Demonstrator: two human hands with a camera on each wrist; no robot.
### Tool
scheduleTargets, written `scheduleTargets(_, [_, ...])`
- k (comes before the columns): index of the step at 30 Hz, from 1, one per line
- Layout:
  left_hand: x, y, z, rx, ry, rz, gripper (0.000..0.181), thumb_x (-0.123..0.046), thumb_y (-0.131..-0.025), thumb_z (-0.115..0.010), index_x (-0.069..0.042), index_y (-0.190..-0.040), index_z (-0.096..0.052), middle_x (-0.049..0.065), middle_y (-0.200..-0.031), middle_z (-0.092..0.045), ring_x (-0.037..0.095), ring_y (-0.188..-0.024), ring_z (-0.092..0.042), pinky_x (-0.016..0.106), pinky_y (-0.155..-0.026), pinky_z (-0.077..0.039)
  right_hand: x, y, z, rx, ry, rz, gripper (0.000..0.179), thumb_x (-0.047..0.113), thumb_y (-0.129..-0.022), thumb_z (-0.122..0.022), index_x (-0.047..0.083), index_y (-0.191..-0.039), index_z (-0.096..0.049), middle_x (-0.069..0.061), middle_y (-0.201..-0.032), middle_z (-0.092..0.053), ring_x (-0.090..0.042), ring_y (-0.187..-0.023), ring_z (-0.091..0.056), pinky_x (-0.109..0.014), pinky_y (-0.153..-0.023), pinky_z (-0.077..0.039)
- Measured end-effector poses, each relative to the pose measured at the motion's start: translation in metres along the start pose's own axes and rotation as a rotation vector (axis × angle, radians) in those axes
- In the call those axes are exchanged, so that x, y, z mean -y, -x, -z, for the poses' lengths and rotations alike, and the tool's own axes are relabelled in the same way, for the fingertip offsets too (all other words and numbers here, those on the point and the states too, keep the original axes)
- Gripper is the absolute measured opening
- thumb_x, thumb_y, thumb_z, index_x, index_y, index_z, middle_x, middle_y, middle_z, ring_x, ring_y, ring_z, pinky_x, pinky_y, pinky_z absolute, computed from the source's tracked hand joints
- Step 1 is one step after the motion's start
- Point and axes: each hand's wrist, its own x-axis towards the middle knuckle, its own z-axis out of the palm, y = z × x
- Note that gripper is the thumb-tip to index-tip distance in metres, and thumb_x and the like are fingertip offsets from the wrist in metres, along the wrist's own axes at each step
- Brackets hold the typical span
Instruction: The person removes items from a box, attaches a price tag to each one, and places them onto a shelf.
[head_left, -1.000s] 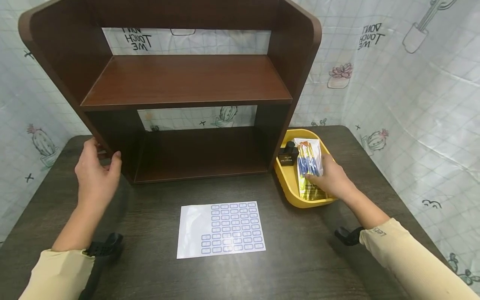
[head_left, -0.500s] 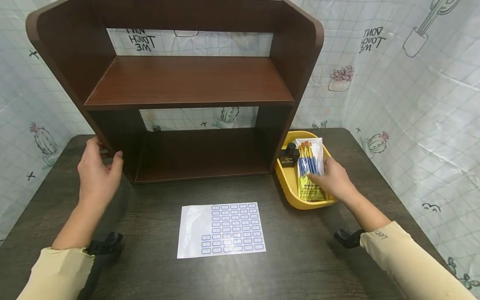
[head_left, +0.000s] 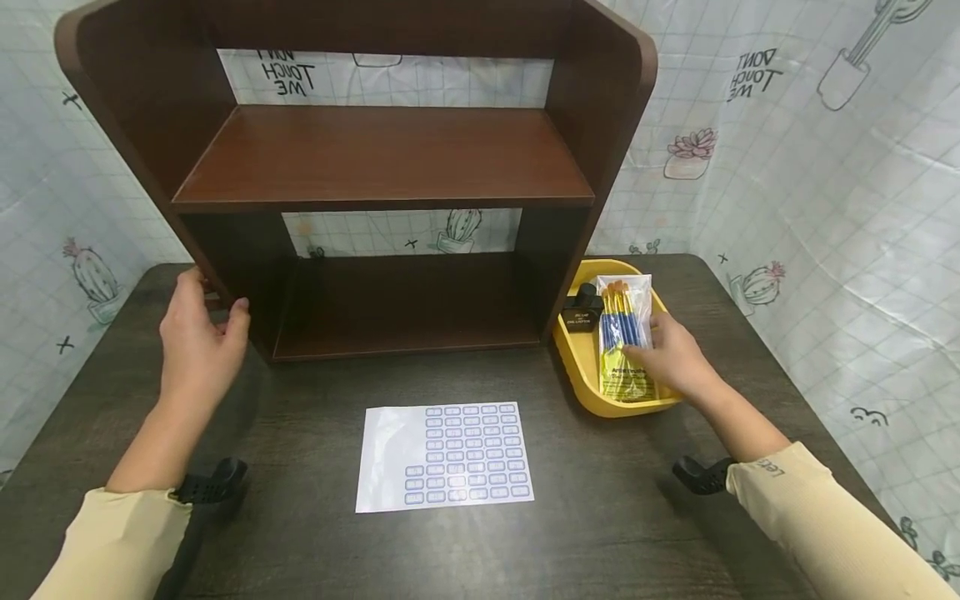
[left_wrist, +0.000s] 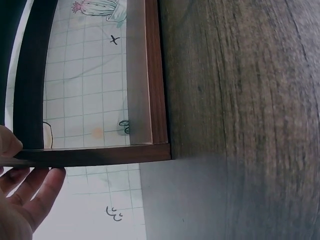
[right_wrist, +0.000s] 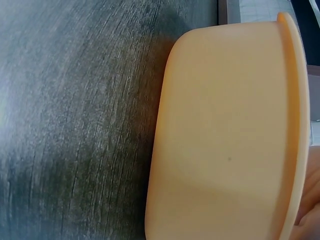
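A dark brown two-tier shelf (head_left: 382, 158) stands on the table. My left hand (head_left: 197, 346) grips the front edge of its left side panel, thumb inside and fingers outside, as the left wrist view also shows in the panel (left_wrist: 115, 155). To the shelf's right, a yellow plastic basket (head_left: 583, 383) holds a clear-bagged pack of paintbrushes (head_left: 621, 321) with blue and gold handles. My right hand (head_left: 671, 354) reaches over the basket's right rim and holds the pack's right edge, thumb on top. The right wrist view shows mostly the basket's outer wall (right_wrist: 225, 130), hiding most of the hand.
A small black bottle (head_left: 582, 310) lies in the basket, left of the brushes. In front of the shelf, a white sheet (head_left: 390, 458) with rows of small blue-framed labels lies flat on the dark wooden table (head_left: 300, 533). A white patterned curtain (head_left: 825, 208) surrounds the table.
The head view shifts slightly. Both hands keep their places, the left on the shelf panel and the right on the pack of paintbrushes.
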Motion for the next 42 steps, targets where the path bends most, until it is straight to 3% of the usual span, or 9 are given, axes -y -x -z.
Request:
scheduleTargets(7, [-0.002, 0.001, 0.001, 0.009, -0.009, 0.014, 0.044, -0.007, -0.101, -0.057, 0.005, -0.141, -0.046, 0.029, -0.129, -0.059, 0.046, -0.111, -0.064, -0.007, -0.070, -0.032, 0.001, 0.003, 0.001, 0.019, -0.068, 0.005, 0.059, 0.018, -0.102, -0.064, -0.018, -0.139, -0.036, -0.039, -0.123, -0.060, -0.030, -0.096, -0.070, -0.028, -0.069, -0.056])
scheduleTargets(14, [-0.003, 0.002, -0.001, 0.009, -0.037, -0.012, 0.045, -0.006, -0.102, -0.057, 0.006, -0.143, -0.045, 0.029, -0.127, -0.057, 0.046, -0.110, -0.060, -0.006, -0.071, -0.029, 0.001, 0.005, 0.003, 0.016, -0.193, 0.014, 0.057, 0.012, -0.104, -0.060, -0.018, -0.141, -0.031, -0.041, -0.123, -0.061, -0.016, -0.086, -0.071, -0.027, -0.068, -0.061])
scheduleTargets(22, [-0.001, 0.002, -0.002, 0.011, -0.051, -0.004, 0.045, -0.008, -0.102, -0.057, 0.006, -0.143, -0.044, 0.029, -0.127, -0.057, 0.046, -0.109, -0.060, -0.005, -0.070, -0.027, 0.001, 0.006, 0.003, -0.065, -0.244, 0.035, 0.058, 0.013, -0.104, -0.060, -0.017, -0.144, -0.029, -0.044, -0.136, -0.055, -0.010, -0.088, -0.070, -0.022, -0.069, -0.060])
scheduleTargets(27, [-0.001, 0.003, -0.002, 0.008, -0.048, -0.010, 0.045, -0.008, -0.102, -0.057, 0.007, -0.143, -0.044, 0.029, -0.127, -0.057, 0.047, -0.109, -0.060, -0.005, -0.071, -0.027, 0.002, 0.008, 0.004, -0.128, -0.323, 0.061, 0.056, 0.015, -0.105, -0.060, -0.014, -0.143, -0.030, -0.041, -0.133, -0.059, 0.005, -0.078, -0.067, -0.021, -0.070, -0.061])
scheduleTargets(33, [-0.002, 0.004, -0.002, 0.009, -0.058, -0.013, 0.045, -0.008, -0.102, -0.056, 0.007, -0.142, -0.043, 0.029, -0.127, -0.056, 0.047, -0.110, -0.060, -0.003, -0.071, -0.028, 0.007, 0.012, 0.008, -0.198, -0.376, 0.118, 0.055, 0.016, -0.105, -0.061, -0.013, -0.141, -0.031, -0.040, -0.130, -0.061, 0.009, -0.080, -0.067, -0.019, -0.070, -0.060])
scheduleTargets(35, [-0.002, 0.003, -0.002, 0.006, -0.060, -0.017, 0.044, -0.008, -0.102, -0.056, 0.007, -0.142, -0.044, 0.029, -0.127, -0.056, 0.047, -0.110, -0.060, -0.002, -0.071, -0.028, 0.009, 0.014, 0.009, -0.212, -0.399, 0.131, 0.054, 0.015, -0.104, -0.062, -0.012, -0.140, -0.032, -0.031, -0.122, -0.067, 0.009, -0.080, -0.068, -0.020, -0.070, -0.061])
scheduleTargets(37, [-0.002, 0.003, -0.002, 0.004, -0.059, -0.020, 0.043, -0.007, -0.102, -0.056, 0.007, -0.141, -0.044, 0.029, -0.127, -0.056, 0.046, -0.109, -0.060, -0.002, -0.071, -0.028, 0.012, 0.017, 0.011, -0.220, -0.424, 0.141, 0.050, 0.013, -0.104, -0.062, -0.011, -0.137, -0.034, -0.011, -0.111, -0.072, 0.007, -0.081, -0.070, -0.021, -0.071, -0.062])
scheduleTargets(40, [-0.002, 0.003, -0.002, 0.005, -0.053, -0.018, 0.043, -0.007, -0.102, -0.056, 0.007, -0.141, -0.044, 0.029, -0.127, -0.056, 0.046, -0.108, -0.060, -0.004, -0.071, -0.027, 0.017, 0.022, 0.014, -0.214, -0.486, 0.145, 0.040, 0.011, -0.102, -0.064, -0.002, -0.131, -0.039, 0.018, -0.097, -0.069, 0.005, -0.081, -0.072, -0.023, -0.071, -0.062])
scheduleTargets(42, [-0.002, 0.004, -0.002, 0.010, -0.052, -0.013, 0.044, -0.008, -0.102, -0.057, 0.007, -0.141, -0.044, 0.029, -0.128, -0.056, 0.047, -0.108, -0.060, -0.004, -0.070, -0.027, 0.021, 0.026, 0.015, -0.189, -0.555, 0.143, 0.034, 0.009, -0.102, -0.065, 0.005, -0.126, -0.041, 0.024, -0.093, -0.069, 0.003, -0.080, -0.073, -0.023, -0.070, -0.063])
